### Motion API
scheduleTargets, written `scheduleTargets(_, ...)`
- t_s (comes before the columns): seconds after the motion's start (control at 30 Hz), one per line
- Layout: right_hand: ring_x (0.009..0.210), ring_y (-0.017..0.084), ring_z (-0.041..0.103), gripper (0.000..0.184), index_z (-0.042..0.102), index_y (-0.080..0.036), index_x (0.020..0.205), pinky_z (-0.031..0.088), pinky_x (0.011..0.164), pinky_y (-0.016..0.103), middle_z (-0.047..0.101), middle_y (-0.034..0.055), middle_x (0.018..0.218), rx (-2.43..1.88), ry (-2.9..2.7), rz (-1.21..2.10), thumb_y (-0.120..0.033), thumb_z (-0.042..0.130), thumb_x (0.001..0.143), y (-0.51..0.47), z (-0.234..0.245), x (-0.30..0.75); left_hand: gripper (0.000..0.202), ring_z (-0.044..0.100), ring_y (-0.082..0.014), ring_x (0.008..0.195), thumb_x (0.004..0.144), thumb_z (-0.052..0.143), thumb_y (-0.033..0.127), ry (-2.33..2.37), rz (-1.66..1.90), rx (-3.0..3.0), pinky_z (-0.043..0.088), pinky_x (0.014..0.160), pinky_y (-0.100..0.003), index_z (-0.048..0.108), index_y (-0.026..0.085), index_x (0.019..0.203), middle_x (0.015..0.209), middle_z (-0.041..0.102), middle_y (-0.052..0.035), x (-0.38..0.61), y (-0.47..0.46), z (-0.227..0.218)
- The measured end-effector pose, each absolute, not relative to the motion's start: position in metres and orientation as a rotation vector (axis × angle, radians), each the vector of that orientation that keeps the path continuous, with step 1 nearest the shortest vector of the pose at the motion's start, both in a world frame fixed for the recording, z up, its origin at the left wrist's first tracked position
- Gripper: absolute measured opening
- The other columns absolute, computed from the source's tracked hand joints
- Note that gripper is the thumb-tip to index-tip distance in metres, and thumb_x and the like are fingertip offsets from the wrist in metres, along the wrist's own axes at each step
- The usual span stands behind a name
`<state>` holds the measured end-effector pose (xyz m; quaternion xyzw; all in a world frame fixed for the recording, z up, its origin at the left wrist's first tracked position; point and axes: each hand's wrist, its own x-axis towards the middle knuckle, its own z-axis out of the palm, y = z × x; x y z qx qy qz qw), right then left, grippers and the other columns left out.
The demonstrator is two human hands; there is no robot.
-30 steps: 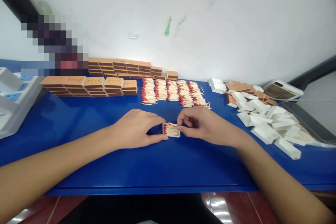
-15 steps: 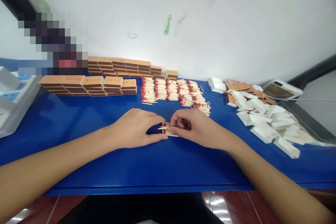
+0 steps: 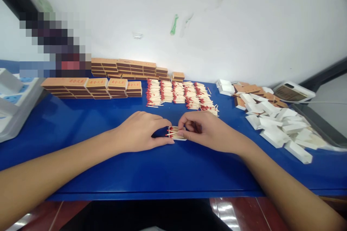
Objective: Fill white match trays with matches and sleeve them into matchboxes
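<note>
A small white matchbox tray (image 3: 181, 139) with red-tipped matches in it lies on the blue table in front of me. My left hand (image 3: 139, 131) steadies its left end, thumb at the near corner and forefinger at the far corner. Over the tray's right part, my right hand (image 3: 207, 131) pinches matches (image 3: 173, 133) between thumb and forefinger; how many is hidden by the fingers. One match lies slanted, its red head poking out past the tray's left end. Just behind my hands are several piles of loose matches (image 3: 154, 93).
Stacked brown matchboxes (image 3: 97, 83) stand at the back left, with more along the wall. White empty trays (image 3: 295, 127) and brown sleeves (image 3: 249, 88) are heaped at the right beside a phone (image 3: 294, 91). A white container (image 3: 24, 115) sits far left.
My right hand has shifted slightly right, showing more of the tray. The slanted match has moved right and sticks out less from the left end. My left hand stays put.
</note>
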<state>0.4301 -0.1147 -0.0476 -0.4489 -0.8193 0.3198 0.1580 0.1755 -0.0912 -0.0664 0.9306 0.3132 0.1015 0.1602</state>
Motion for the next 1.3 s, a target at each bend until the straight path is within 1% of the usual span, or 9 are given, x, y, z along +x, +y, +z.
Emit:
scheduleTargets(0.1,0.061,0.010,0.048,0.016,0.073,-0.022,0.098,0.037,0.058,0.025,0.051,-0.0061,0.068,-1.219,-2.333,0.913,-0.038,0.071,0.098,-0.117,-0.048,0.426,0.035,0.062,-0.0142,0.067,0.101,0.062,0.057,0.900,0.281,2.657,0.031,0.061,-0.028,0.073,0.024,0.105,0.082,0.069,0.0024,0.175,-0.092,-0.066)
scheduleTargets(0.23,0.059,0.010,0.045,0.017,0.071,-0.021,0.092,0.035,0.056,0.025,0.048,-0.0063,0.067,-1.211,-2.349,0.872,-0.036,0.069,0.100,-0.118,-0.051,0.423,0.037,0.062,-0.0147,0.068,0.101,0.062,0.058,0.900,0.277,2.664,0.031,0.061,-0.029,0.072,0.022,0.103,0.081,0.069,0.0020,0.176,-0.092,-0.066)
scheduleTargets(0.47,0.060,0.010,0.047,0.015,0.069,-0.020,0.093,0.035,0.057,0.025,0.051,-0.0059,0.068,-1.227,-2.402,0.803,-0.033,0.065,0.102,-0.117,-0.054,0.424,0.037,0.063,-0.0151,0.069,0.101,0.062,0.058,0.905,0.279,2.662,0.033,0.062,-0.028,0.073,0.023,0.107,0.084,0.070,0.0018,0.176,-0.091,-0.067)
scheduleTargets(0.57,0.060,0.010,0.047,0.015,0.068,-0.021,0.094,0.035,0.057,0.025,0.050,-0.0061,0.068,-1.252,-2.398,0.801,-0.034,0.064,0.102,-0.118,-0.052,0.425,0.036,0.063,-0.0153,0.069,0.101,0.062,0.057,0.898,0.290,2.669,0.034,0.062,-0.028,0.074,0.024,0.111,0.083,0.071,0.0019,0.176,-0.091,-0.067)
scheduleTargets(0.77,0.059,0.010,0.048,0.012,0.069,-0.021,0.090,0.034,0.056,0.025,0.049,-0.0060,0.066,-1.268,-2.442,0.714,-0.029,0.065,0.099,-0.117,-0.046,0.429,0.038,0.065,-0.0153,0.070,0.102,0.061,0.057,0.889,0.301,2.669,0.034,0.062,-0.028,0.075,0.026,0.116,0.084,0.072,0.0013,0.175,-0.092,-0.067)
scheduleTargets(0.9,0.059,0.010,0.048,0.008,0.070,-0.021,0.090,0.033,0.057,0.025,0.050,-0.0058,0.066,-1.298,-2.446,0.647,-0.024,0.065,0.096,-0.116,-0.047,0.431,0.036,0.065,-0.0152,0.069,0.101,0.062,0.056,0.892,0.297,2.659,0.035,0.062,-0.028,0.075,0.027,0.118,0.083,0.071,0.0019,0.176,-0.091,-0.067)
scheduleTargets(1.03,0.057,0.010,0.045,0.010,0.071,-0.021,0.093,0.031,0.057,0.026,0.044,-0.0074,0.063,-1.261,-2.425,0.654,-0.029,0.067,0.098,-0.118,-0.049,0.428,0.036,0.064,-0.0151,0.069,0.101,0.062,0.057,0.899,0.302,2.661,0.035,0.063,-0.028,0.075,0.025,0.112,0.082,0.071,0.0018,0.176,-0.090,-0.067)
scheduleTargets(1.17,0.055,0.010,0.042,0.016,0.073,-0.022,0.095,0.029,0.056,0.026,0.043,-0.0078,0.062,-1.213,-2.384,0.667,-0.036,0.067,0.100,-0.119,-0.055,0.421,0.036,0.063,-0.0148,0.068,0.101,0.062,0.057,0.891,0.303,2.667,0.034,0.062,-0.029,0.073,0.023,0.105,0.080,0.069,0.0020,0.176,-0.091,-0.067)
scheduleTargets(1.3,0.055,0.010,0.042,0.014,0.072,-0.021,0.092,0.029,0.056,0.026,0.041,-0.0078,0.063,-1.195,-2.373,0.675,-0.032,0.068,0.099,-0.118,-0.059,0.413,0.035,0.061,-0.0146,0.066,0.101,0.063,0.055,0.887,0.303,2.676,0.033,0.061,-0.029,0.071,0.021,0.097,0.077,0.067,0.0020,0.176,-0.091,-0.066)
